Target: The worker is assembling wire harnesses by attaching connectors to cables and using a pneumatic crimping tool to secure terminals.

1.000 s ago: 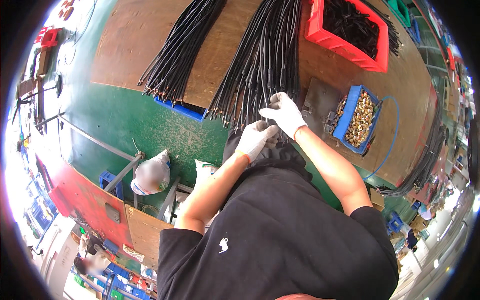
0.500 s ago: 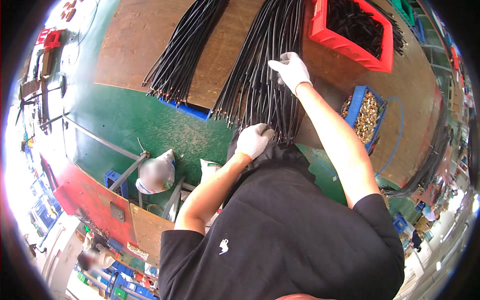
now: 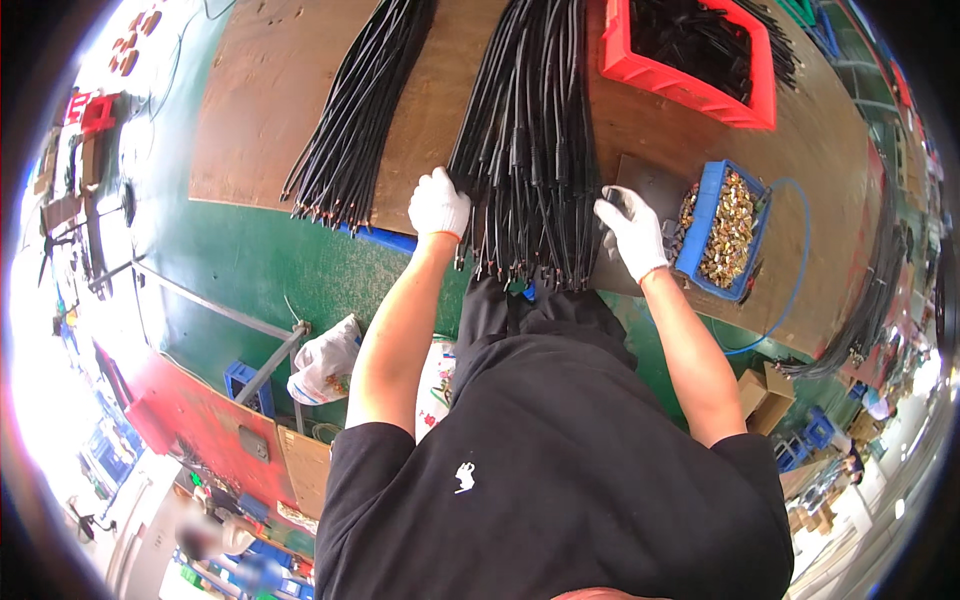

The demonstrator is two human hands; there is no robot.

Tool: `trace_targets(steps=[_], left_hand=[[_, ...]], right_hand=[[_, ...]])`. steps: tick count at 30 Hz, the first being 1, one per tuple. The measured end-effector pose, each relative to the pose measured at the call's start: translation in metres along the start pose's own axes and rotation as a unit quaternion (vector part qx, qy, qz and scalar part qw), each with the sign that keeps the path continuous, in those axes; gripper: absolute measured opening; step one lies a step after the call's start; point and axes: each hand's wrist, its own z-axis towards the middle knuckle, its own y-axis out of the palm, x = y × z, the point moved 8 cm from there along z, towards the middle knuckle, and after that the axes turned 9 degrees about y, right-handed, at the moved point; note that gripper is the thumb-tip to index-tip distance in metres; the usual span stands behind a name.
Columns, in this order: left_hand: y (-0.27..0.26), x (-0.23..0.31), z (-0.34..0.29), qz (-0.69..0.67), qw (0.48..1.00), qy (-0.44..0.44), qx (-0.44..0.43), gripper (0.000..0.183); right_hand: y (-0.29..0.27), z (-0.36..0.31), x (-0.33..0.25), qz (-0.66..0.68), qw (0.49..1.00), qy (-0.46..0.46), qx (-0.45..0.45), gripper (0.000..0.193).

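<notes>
Now we rest our gloved left hand on the near edge of the big black cable bundle lying across the desk, fingers curled against its ends, while our right hand hangs loosely open beside the blue bin of brass fittings, near enough to pick from

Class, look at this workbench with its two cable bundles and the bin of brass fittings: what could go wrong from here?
1. The cable bundle under both gloved hands, left hand and right hand, overhangs the board's edge; a tug might slide cables off.
2. The right hand lies close to the blue bin of brass fittings; a knock may spill them.
3. Loose ends could tangle with the second bundle.
</notes>
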Motion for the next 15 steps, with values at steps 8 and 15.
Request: trace_targets(steps=[8, 15], left_hand=[[0.013, -0.002, 0.022, -0.013, 0.991, -0.103, -0.087, 0.033], [0.008, -0.034, 0.019, -0.265, 0.951, -0.103, -0.118, 0.032]], right_hand=[[-0.009, -0.016, 0.03, 0.02, 1.0, -0.004, 0.005, 0.042], [0.007, -0.017, 0.015, -0.03, 0.986, -0.165, 0.001, 0.043]])
